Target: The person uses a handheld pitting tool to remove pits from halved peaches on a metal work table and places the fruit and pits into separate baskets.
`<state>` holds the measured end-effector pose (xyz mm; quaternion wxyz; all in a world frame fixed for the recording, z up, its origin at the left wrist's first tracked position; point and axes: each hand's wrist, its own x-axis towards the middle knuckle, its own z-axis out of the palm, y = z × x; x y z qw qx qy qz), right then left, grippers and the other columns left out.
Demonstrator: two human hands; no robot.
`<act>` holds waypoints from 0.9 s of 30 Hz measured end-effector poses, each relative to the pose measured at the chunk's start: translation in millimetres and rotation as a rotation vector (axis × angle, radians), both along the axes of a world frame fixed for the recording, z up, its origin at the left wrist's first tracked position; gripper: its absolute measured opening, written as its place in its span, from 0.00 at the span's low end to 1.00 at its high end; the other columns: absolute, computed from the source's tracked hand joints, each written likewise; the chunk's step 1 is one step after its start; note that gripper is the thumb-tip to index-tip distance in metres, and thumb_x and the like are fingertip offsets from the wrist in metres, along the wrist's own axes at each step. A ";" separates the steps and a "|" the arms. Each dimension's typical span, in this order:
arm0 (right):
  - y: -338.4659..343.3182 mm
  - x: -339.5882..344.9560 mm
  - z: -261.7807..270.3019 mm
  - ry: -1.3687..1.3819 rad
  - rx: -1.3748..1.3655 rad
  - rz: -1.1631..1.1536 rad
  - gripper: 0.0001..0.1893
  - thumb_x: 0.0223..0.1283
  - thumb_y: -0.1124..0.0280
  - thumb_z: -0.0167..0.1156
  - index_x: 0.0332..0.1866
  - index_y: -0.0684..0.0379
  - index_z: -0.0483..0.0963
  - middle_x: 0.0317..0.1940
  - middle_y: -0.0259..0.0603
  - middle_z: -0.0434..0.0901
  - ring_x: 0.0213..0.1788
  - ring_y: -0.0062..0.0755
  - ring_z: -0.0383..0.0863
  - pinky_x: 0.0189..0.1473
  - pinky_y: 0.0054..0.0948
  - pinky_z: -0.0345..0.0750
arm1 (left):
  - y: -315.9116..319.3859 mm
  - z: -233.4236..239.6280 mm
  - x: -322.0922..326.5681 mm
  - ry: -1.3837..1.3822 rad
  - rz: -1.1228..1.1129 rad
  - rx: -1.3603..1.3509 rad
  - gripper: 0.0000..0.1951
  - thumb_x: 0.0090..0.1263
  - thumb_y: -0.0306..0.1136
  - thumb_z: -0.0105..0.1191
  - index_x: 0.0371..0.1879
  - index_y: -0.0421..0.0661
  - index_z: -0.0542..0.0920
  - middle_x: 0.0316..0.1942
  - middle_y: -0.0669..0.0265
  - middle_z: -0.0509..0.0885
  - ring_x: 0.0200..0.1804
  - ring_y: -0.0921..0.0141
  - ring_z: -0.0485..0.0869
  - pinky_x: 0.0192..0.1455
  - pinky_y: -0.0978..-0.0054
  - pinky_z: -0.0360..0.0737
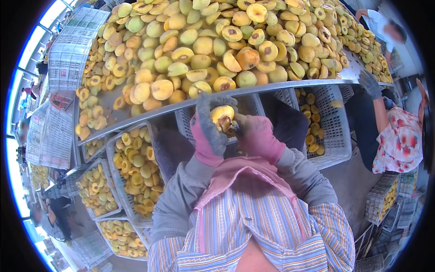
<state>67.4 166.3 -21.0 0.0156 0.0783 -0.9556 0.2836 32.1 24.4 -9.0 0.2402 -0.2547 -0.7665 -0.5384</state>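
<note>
My left hand (210, 136), in a pink glove with grey coated fingers, holds a yellow peach half (221, 113) just below the metal table's edge. The cut side, brown around the pit, faces my right hand (261, 136). That hand, gloved alike, is closed around a small metal tool (234, 126) whose tip meets the brown middle of the fruit. Most of the tool is hidden by the fingers, so its exact kind cannot be told. Beyond both hands, halved peaches (204, 46) lie heaped on the metal table (176, 106).
Left of my lap stands a plastic crate (112, 159) of hollowed peach halves, with more filled crates beside it. Another crate (334, 119), partly filled, is at my right knee. Farther right sits a co-worker (397, 139), one gloved hand at the table. Stacked crates (73, 51) rise at far left.
</note>
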 end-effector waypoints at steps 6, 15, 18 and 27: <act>-3.5 -4.8 -6.1 -0.087 -0.083 -0.002 0.11 0.55 0.63 0.61 0.41 0.55 0.79 0.27 0.48 0.82 0.33 0.53 0.82 0.36 0.44 0.77 | 8.2 -3.5 0.2 -0.117 -0.024 0.158 0.27 0.68 0.32 0.58 0.63 0.35 0.66 0.40 0.55 0.85 0.38 0.64 0.85 0.44 0.72 0.82; 10.8 0.1 5.4 -0.434 -0.535 0.128 0.17 0.46 0.73 0.66 0.45 0.65 0.78 0.37 0.45 0.82 0.40 0.35 0.82 0.44 0.31 0.77 | 0.5 30.7 -15.8 -0.354 -0.243 0.099 0.27 0.79 0.49 0.35 0.37 0.35 0.80 0.29 0.53 0.85 0.31 0.63 0.85 0.40 0.72 0.81; 6.3 -1.3 9.6 -0.617 -0.965 0.198 0.18 0.44 0.77 0.65 0.45 0.66 0.78 0.35 0.38 0.82 0.37 0.26 0.79 0.41 0.26 0.77 | -0.6 0.1 -23.5 -0.829 -0.600 0.664 0.26 0.78 0.50 0.36 0.36 0.37 0.80 0.32 0.51 0.84 0.31 0.59 0.84 0.37 0.68 0.81; -28.0 -27.1 -35.7 -0.320 -0.208 0.330 0.14 0.50 0.64 0.60 0.41 0.57 0.79 0.33 0.53 0.81 0.39 0.57 0.81 0.44 0.47 0.77 | -98.7 -26.5 -30.1 -0.839 -0.034 1.524 0.24 0.73 0.52 0.44 0.49 0.39 0.75 0.38 0.55 0.84 0.37 0.59 0.85 0.41 0.61 0.85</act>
